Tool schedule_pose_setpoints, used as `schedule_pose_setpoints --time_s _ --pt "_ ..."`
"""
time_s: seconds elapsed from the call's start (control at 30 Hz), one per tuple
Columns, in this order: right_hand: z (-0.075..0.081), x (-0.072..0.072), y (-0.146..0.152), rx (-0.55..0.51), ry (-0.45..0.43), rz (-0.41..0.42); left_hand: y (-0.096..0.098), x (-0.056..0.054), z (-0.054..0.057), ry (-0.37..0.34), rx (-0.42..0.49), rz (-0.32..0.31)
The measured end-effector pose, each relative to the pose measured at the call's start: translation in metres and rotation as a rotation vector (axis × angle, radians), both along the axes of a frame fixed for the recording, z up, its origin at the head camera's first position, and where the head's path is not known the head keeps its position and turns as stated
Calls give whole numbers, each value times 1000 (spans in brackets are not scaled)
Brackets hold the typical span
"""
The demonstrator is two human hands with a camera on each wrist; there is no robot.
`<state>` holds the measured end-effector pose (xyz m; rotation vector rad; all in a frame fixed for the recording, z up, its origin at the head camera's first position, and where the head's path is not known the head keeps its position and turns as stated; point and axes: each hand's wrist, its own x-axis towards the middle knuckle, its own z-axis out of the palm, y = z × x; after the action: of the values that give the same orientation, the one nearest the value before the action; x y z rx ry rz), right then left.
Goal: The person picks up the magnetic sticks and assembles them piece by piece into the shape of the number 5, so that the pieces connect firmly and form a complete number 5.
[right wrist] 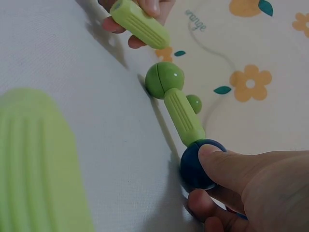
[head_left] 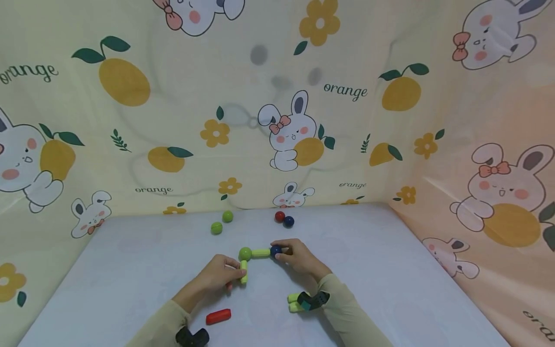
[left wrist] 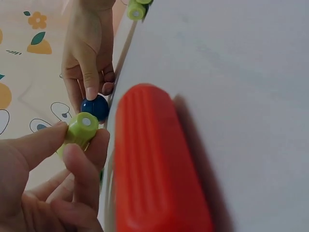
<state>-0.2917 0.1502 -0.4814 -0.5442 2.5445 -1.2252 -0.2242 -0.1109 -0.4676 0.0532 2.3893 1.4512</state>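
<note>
One lime rod (head_left: 244,279) pinched by left hand (head_left: 219,272), six o'clock of green ball (head_left: 245,253); right hand (head_left: 299,255) grips navy ball (head_left: 274,250), three o'clock.

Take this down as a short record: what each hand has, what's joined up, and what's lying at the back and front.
Left hand: pinches a yellow-green, ribbed, plastic-looking rod
Right hand: pinches a dark blue glossy ball
Joined: that ball, a second yellow-green rod, a green glossy ball
Gap: left hand's rod is apart from the green ball
Back: two more green balls; a red ball beside another blue ball
Front: red ribbed rod; two yellow-green rods by the right wrist
</note>
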Motion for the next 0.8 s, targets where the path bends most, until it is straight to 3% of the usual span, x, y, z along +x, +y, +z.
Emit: schedule_pose_setpoints --time_s 0.2,0.8 --pt "0 0 1 1 1 1 4 -4 3 -12 -60 20" --pt "-1 -1 1 12 -7 -4 5 -12 -1 -38 -80 34"
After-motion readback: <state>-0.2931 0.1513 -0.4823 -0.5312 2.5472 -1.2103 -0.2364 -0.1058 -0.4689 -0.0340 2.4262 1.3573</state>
